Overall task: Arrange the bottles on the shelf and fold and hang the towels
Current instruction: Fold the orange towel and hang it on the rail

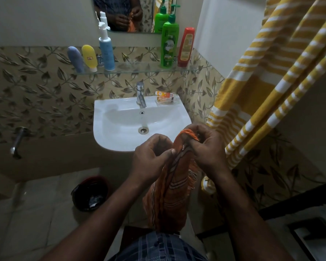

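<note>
An orange striped towel [170,193] hangs bunched in front of the sink, held at its top by both hands. My left hand [151,157] pinches one edge. My right hand [205,146] grips the fringed top corner. A yellow and white striped towel [267,87] hangs at the right. On the glass shelf [132,69] stand a lavender tube [76,59], a yellow tube [89,57], a white and blue pump bottle [106,49], a green pump bottle [169,44] and a red bottle [185,47].
A white sink [120,132] with a chrome tap [141,94] sits below the shelf; a small orange box [165,97] lies on its rim. A dark bin [89,193] stands on the tiled floor at left. A mirror [120,14] hangs above.
</note>
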Demonstrator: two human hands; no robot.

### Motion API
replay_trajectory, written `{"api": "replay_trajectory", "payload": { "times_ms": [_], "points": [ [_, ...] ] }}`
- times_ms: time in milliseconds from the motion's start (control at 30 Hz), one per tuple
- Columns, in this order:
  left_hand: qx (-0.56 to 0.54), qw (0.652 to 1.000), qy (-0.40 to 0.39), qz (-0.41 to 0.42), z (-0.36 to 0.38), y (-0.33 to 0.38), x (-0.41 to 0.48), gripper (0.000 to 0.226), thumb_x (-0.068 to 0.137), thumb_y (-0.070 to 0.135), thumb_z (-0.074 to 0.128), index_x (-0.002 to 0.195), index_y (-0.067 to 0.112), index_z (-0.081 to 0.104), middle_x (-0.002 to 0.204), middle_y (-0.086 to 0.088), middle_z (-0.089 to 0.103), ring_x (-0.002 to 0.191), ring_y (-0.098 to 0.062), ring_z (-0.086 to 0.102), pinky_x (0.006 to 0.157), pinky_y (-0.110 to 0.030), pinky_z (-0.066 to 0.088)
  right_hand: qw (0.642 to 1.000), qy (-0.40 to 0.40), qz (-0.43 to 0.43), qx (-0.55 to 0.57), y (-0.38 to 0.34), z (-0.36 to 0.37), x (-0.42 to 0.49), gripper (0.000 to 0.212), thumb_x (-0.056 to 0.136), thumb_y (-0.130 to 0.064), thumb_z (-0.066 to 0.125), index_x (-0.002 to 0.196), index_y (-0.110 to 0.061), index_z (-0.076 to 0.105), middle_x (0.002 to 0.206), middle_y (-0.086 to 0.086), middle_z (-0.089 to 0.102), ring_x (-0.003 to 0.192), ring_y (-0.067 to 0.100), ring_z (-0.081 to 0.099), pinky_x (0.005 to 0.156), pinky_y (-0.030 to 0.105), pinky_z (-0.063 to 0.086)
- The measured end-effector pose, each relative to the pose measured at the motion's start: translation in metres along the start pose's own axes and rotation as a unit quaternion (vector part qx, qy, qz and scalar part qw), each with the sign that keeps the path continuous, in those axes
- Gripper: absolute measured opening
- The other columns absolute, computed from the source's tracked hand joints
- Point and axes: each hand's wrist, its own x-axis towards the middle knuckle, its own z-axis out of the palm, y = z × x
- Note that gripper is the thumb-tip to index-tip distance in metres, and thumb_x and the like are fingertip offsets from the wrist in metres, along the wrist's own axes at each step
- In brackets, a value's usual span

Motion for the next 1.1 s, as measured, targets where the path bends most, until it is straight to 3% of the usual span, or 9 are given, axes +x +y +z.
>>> {"api": "replay_trajectory", "payload": {
  "times_ms": [100,300,433,667,867,1100],
  "points": [
    [0.03,0.999,0.019,0.026,0.003,0.0,0.001,0.006,0.084,0.027,0.077,0.09,0.027,0.075,0.082,0.006,0.077,0.07,-0.01,0.071,0.062,-0.034,0.054,0.999,0.036,-0.001,-0.005,-0.001,0.001,-0.001,0.014,0.085,-0.001,0.077,0.088,-0.014,0.076,0.081,0.0,0.076,0.077,0.024,0.074,0.072,0.048,0.061],
    [0.088,0.992,0.045,0.083,0.009,-0.005,0.003,0.012,0.084,0.028,0.08,0.096,0.026,0.079,0.1,0.01,0.077,0.094,-0.013,0.075,0.081,-0.044,0.064,0.997,0.068,-0.012,-0.02,-0.007,-0.004,-0.001,0.024,0.082,0.007,0.073,0.086,-0.016,0.077,0.08,-0.005,0.075,0.077,0.015,0.074,0.07,0.042,0.062],
    [0.096,0.992,0.035,0.066,0.012,-0.007,0.006,0.015,0.087,0.029,0.08,0.101,0.028,0.076,0.099,0.011,0.077,0.092,-0.006,0.075,0.08,-0.043,0.064,0.999,0.048,-0.022,-0.013,-0.009,-0.008,-0.003,0.028,0.08,0.012,0.069,0.088,-0.014,0.077,0.081,-0.003,0.076,0.078,0.017,0.074,0.07,0.037,0.062],
    [0.079,0.996,0.022,0.028,0.012,-0.01,0.009,0.017,0.088,0.035,0.078,0.101,0.029,0.069,0.094,0.011,0.077,0.091,-0.003,0.075,0.081,-0.045,0.064,0.999,0.037,-0.031,-0.006,-0.009,-0.013,-0.001,0.028,0.082,0.013,0.067,0.093,-0.01,0.077,0.085,0.0,0.077,0.082,0.021,0.075,0.074,0.043,0.063],
    [0.039,0.998,0.025,0.04,0.013,-0.005,0.014,0.015,0.091,0.042,0.071,0.1,0.031,0.068,0.096,0.011,0.076,0.093,-0.009,0.076,0.08,-0.049,0.065,0.999,0.027,-0.032,-0.004,-0.009,-0.014,0.005,0.024,0.084,0.01,0.071,0.092,-0.012,0.078,0.085,-0.002,0.077,0.082,0.016,0.075,0.074,0.031,0.061],
    [0.062,0.995,0.024,0.068,0.012,0.001,0.02,0.01,0.093,0.031,0.071,0.102,0.028,0.073,0.095,0.014,0.076,0.093,-0.004,0.074,0.077,-0.03,0.064,0.999,0.014,-0.038,-0.002,-0.008,-0.012,0.01,0.019,0.086,0.004,0.074,0.091,-0.014,0.077,0.086,-0.004,0.076,0.083,0.017,0.075,0.076,0.04,0.062]
  ]
}}
